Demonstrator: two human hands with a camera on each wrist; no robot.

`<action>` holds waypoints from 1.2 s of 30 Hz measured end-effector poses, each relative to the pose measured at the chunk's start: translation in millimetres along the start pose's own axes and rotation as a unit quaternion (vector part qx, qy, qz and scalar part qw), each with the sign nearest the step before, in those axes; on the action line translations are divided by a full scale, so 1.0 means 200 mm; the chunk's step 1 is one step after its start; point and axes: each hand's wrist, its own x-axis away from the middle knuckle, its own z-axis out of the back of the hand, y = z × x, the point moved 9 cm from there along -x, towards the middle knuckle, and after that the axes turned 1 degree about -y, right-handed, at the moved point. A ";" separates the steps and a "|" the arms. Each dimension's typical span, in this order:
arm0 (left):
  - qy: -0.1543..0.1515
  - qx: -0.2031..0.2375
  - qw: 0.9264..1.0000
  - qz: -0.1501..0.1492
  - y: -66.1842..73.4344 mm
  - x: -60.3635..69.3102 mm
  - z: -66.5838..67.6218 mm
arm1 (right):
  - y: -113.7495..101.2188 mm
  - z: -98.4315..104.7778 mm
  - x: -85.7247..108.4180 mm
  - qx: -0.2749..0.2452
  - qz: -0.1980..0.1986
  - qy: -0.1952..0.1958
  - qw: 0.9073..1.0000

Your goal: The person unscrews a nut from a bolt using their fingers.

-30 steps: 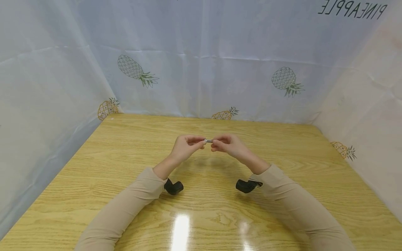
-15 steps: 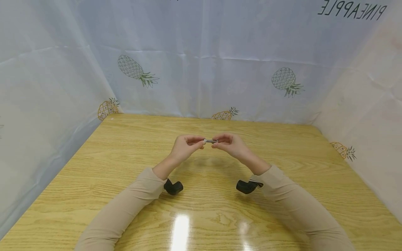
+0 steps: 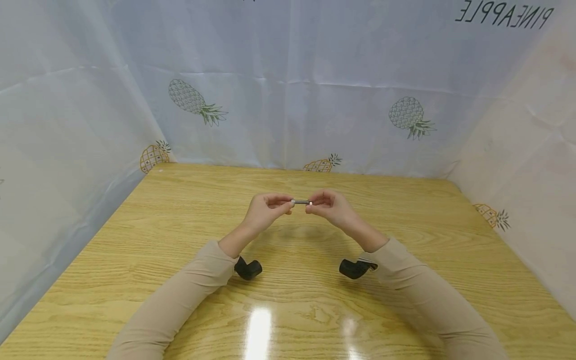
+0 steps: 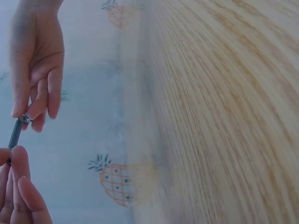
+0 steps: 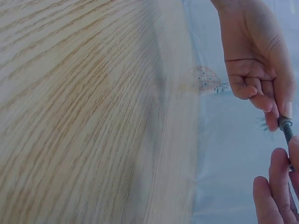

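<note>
A threaded metal bolt [image 3: 301,202] lies level between both hands, held above the middle of the table. My left hand [image 3: 264,212] pinches its left end, where the right wrist view shows a thicker head [image 5: 284,122] between thumb and fingers. At the other end, my right hand [image 3: 332,207] pinches a small shiny nut [image 4: 25,119] with thumb and fingertips. The grey threaded shaft [image 4: 15,134] shows bare between the hands. Fingers partly cover both ends, and I cannot tell whether the nut is on the thread or just against the tip.
Beneath the hands spreads a wood-grain table [image 3: 288,280]. Black curved wrist pieces [image 3: 249,269] stick out from both beige sleeves [image 3: 191,285]. A pale curtain [image 3: 288,115] printed with pineapples closes off the back and sides.
My right hand has shifted slightly to the right and its fingers have changed position, so more of the bolt and its right end shows. The left hand stays still.
</note>
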 end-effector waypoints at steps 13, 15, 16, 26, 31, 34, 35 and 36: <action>0.001 -0.017 1.000 0.023 -0.02 0.00 0.00 | 0.01 0.02 0.00 0.019 0.023 -0.003 1.000; -0.002 -0.020 1.000 0.021 -0.02 0.00 0.00 | 0.01 0.02 0.00 0.019 0.025 -0.008 0.999; -0.003 -0.022 1.000 0.019 -0.02 0.00 0.00 | 0.02 0.02 0.00 0.020 0.024 -0.010 0.999; -0.012 -0.042 0.999 0.029 -0.05 0.00 0.01 | 0.07 0.03 0.02 0.044 0.011 -0.037 0.998; -0.012 -0.058 0.997 0.041 -0.08 -0.01 0.03 | 0.11 0.04 0.02 0.059 0.001 -0.052 0.997; -0.016 -0.073 0.996 0.047 -0.09 -0.02 0.03 | 0.13 0.05 0.03 0.075 -0.004 -0.056 0.996; -0.018 -0.076 0.996 0.050 -0.10 -0.02 0.03 | 0.14 0.05 0.03 0.078 -0.005 -0.056 0.995; -0.020 -0.080 0.995 0.050 -0.10 -0.02 0.04 | 0.15 0.06 0.03 0.080 -0.007 -0.056 0.995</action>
